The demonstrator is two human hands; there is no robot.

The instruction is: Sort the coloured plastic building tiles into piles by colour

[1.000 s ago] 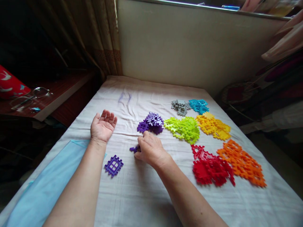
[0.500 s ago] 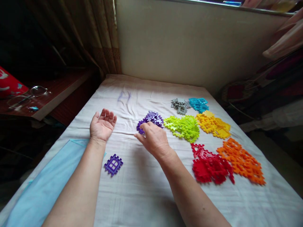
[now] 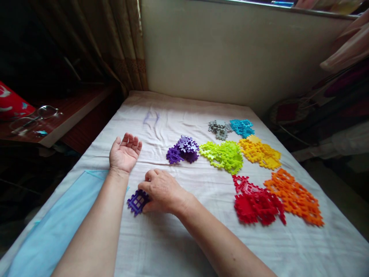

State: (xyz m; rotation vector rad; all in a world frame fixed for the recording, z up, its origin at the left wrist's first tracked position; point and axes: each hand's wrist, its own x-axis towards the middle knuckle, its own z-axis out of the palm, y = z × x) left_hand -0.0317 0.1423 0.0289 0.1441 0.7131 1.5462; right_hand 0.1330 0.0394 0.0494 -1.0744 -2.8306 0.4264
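Note:
My left hand (image 3: 125, 153) lies palm up on the sheet, its fingers loosely curled and nothing in it. Near the front, a purple interlocking tile (image 3: 137, 201) with toothed edges and a window pattern lies flat. My right hand (image 3: 163, 192) is at this tile's right edge, thumb and fingers spread apart; the hand hides part of that edge. Beyond it is a pile of purple interlocking tiles (image 3: 184, 149), with no hand on it.
Piles of lime green (image 3: 226, 156), yellow (image 3: 259, 151), grey (image 3: 219, 129), blue (image 3: 242, 127), red (image 3: 258, 204) and orange tiles (image 3: 294, 197) lie to the right. A light blue cloth (image 3: 60, 223) is at left, glasses (image 3: 34, 117) on a wooden table beyond.
My right hand has moved from the purple pile towards me and to the left, reaching the single purple tile. My left hand and the piles have stayed put.

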